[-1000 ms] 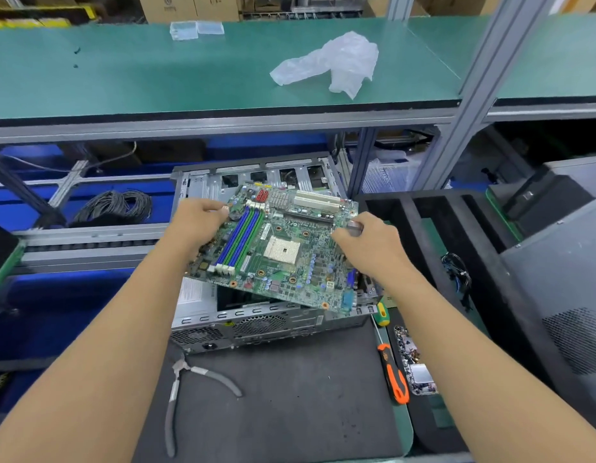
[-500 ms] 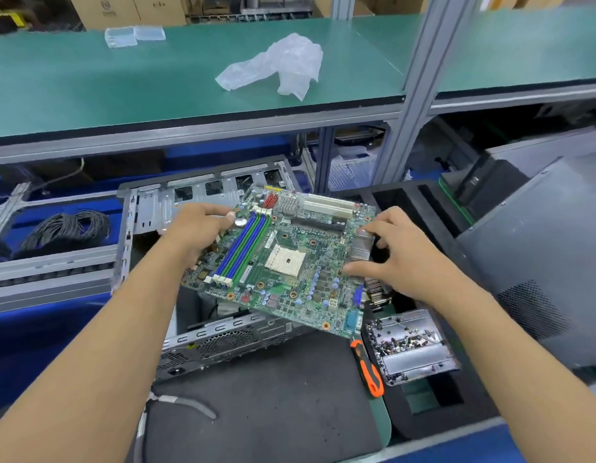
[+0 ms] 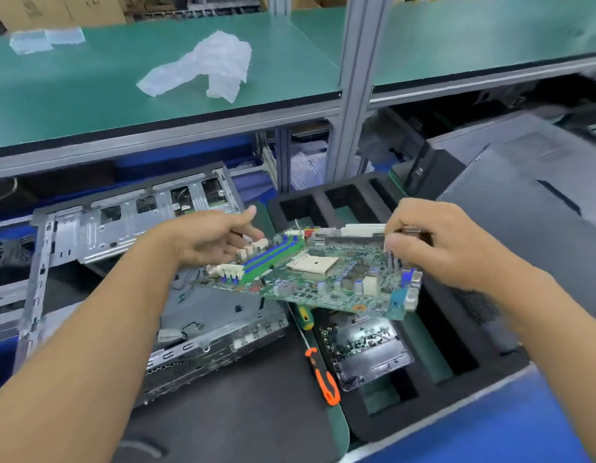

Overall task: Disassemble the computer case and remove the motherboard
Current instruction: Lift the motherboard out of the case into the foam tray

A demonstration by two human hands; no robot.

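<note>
The board (image 3: 323, 272) was out of the case (image 3: 129, 262) and in the air at the centre of the frame, tilted, its near edge lower. The case lay open at centre left, its bay bare metal where it showed. The right hand (image 3: 447, 248) pinched the board's far right edge, fingers curled over it and thumb pressed on top. The left hand (image 3: 209, 238) was at the board's upper left corner with fingers fairly straight and spread; whether it bore the board from beneath or merely touched it could not be told.

By the look of things the main work was finished: case opened, board freed. What seemed left was setting the board down, perhaps in the black foam tray (image 3: 406, 419) at lower right, under the board. A tin of screws (image 3: 366, 349) sat in that tray, an orange tool (image 3: 326, 382) just beside it.
</note>
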